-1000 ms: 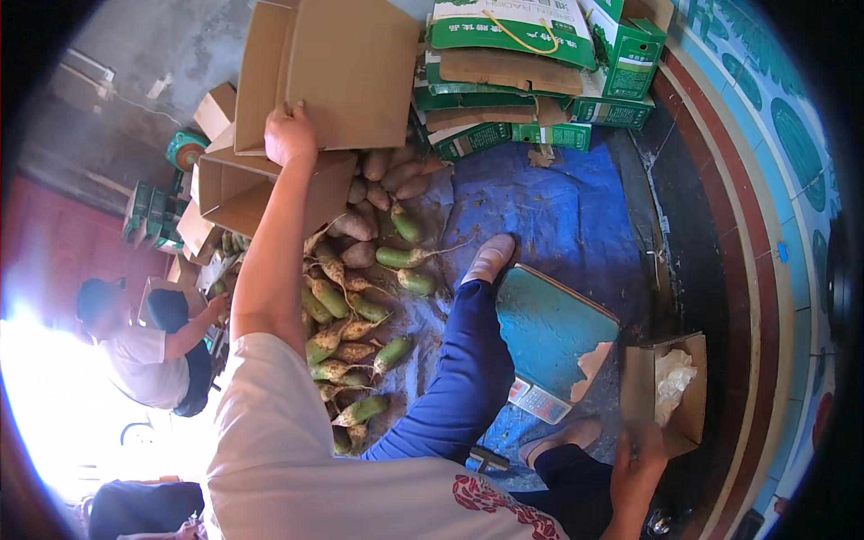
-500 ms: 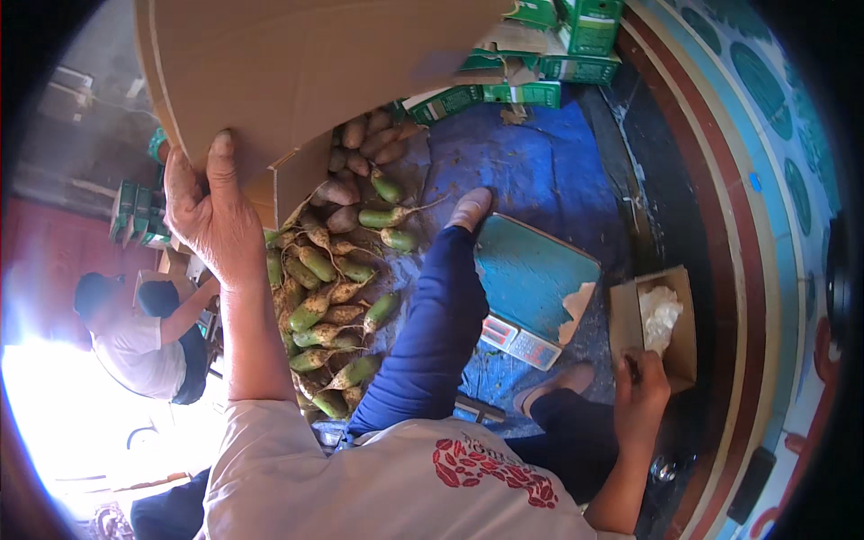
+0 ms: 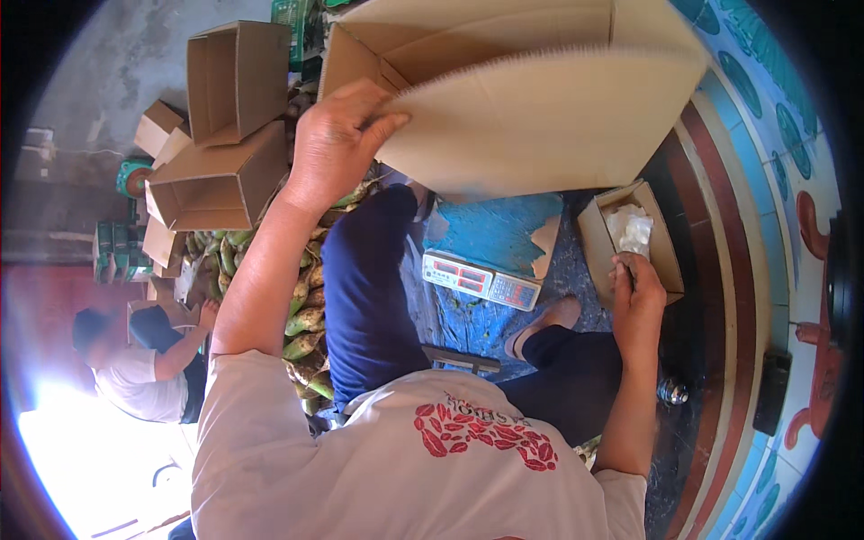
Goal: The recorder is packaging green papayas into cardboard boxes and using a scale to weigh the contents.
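A large open cardboard box (image 3: 540, 126) fills the upper middle, tilted over the far side of a blue-topped digital scale (image 3: 495, 229). My left hand (image 3: 342, 135) is closed on the box's left edge, thumb against the outer panel. Low at the right, my right hand (image 3: 640, 292) has its fingers curled together beside a small cardboard box (image 3: 661, 256) with crumpled white plastic (image 3: 630, 229) in it. What those fingers pinch, if anything, is too small to make out. Green radishes (image 3: 306, 333) lie heaped left of my leg, partly hidden by my left arm.
Two open empty cardboard boxes (image 3: 238, 81) are stacked at the far left. A co-worker (image 3: 144, 360) sits further left by bright light. A blue sheet (image 3: 463, 315) covers the floor under the scale. A tiled wall (image 3: 774, 180) bounds the right side.
The large box has swung right and now shows its open inside; my left hand moved right with it. My view has shifted, bringing stacked boxes at left into sight. My right hand stays near the small box.
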Motion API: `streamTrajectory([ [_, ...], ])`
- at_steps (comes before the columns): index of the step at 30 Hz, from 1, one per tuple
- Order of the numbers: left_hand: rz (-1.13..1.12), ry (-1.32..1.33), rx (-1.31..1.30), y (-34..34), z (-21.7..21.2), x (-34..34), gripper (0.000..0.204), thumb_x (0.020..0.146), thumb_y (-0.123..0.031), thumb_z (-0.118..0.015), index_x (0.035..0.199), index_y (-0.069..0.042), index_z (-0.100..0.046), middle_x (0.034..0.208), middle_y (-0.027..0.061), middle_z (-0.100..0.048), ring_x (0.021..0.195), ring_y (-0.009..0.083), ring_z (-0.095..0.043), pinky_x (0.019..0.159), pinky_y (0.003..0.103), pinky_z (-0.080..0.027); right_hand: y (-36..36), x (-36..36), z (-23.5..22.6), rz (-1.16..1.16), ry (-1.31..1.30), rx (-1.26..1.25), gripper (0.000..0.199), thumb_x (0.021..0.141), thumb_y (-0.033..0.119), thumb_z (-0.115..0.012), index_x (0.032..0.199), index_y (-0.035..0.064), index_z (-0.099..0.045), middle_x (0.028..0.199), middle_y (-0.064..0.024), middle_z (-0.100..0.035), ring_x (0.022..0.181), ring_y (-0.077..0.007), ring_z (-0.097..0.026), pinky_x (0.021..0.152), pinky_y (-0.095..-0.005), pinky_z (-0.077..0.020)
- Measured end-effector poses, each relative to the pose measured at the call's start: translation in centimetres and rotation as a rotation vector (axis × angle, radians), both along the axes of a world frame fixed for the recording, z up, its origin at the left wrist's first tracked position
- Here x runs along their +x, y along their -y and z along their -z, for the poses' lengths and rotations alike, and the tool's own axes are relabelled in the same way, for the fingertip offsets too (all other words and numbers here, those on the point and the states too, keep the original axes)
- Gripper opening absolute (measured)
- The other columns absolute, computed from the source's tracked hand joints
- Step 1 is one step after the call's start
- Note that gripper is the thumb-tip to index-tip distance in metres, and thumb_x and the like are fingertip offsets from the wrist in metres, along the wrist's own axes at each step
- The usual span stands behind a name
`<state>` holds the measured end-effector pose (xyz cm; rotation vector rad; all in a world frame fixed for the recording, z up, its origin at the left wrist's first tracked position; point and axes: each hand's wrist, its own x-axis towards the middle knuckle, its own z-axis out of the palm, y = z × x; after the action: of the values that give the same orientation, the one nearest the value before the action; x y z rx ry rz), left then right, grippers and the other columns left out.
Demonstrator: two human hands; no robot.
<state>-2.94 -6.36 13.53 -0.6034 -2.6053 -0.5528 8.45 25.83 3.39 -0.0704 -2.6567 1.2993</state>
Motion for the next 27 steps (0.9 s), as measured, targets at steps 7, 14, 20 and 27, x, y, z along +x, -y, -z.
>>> streamTrajectory([
  [7,0.266,0.028,-0.189,0.2,2.8,0.8,0.015,0.067,-0.008,-0.066,0.075,-0.001,-0.055,0.069,0.0125,-0.05,0.068,0.0326,-0.051,0.059,0.038,-0.042,-0.9,0.4,0.5,-0.018,-0.012,0.078,0.012,0.075,-0.005,-0.051,0.086,-0.0014,-0.054,0.084,-0.0175,-0.057,0.078,-0.0341,-0.058,0.067,-0.0358,-0.0453],
  [14,0.374,0.153,-0.329,3.1,8.2,3.8,0.017,0.061,-0.007,-0.067,0.073,-0.003,-0.057,0.069,0.0084,-0.052,0.069,0.0264,-0.053,0.06,0.035,-0.042,-1.4,0.8,0.9,0.0,0.073,0.131,0.01,0.075,0.0,-0.052,0.084,-0.001,-0.055,0.085,-0.0173,-0.056,0.081,-0.0371,-0.055,0.07,-0.0395,-0.0434],
  [20,0.367,0.154,-0.246,3.2,11.9,5.0,0.013,0.064,-0.01,-0.065,0.075,-0.008,-0.058,0.072,0.0036,-0.054,0.069,0.0213,-0.053,0.06,0.033,-0.041,-1.0,0.6,0.5,0.038,0.089,0.179,0.01,0.077,0.003,-0.053,0.085,-0.0007,-0.055,0.085,-0.0182,-0.057,0.079,-0.0377,-0.055,0.069,-0.0399,-0.0439],
  [27,0.482,0.235,-0.232,4.2,11.9,4.0,0.017,0.062,-0.006,-0.066,0.077,-0.003,-0.058,0.079,0.0084,-0.058,0.075,0.0271,-0.054,0.071,0.037,-0.041,-3.9,0.6,-0.9,0.283,0.028,-0.066,0.011,0.078,0.0,-0.05,0.088,-0.0008,-0.056,0.084,-0.0178,-0.058,0.076,-0.034,-0.058,0.069,-0.0376,-0.0454],
])
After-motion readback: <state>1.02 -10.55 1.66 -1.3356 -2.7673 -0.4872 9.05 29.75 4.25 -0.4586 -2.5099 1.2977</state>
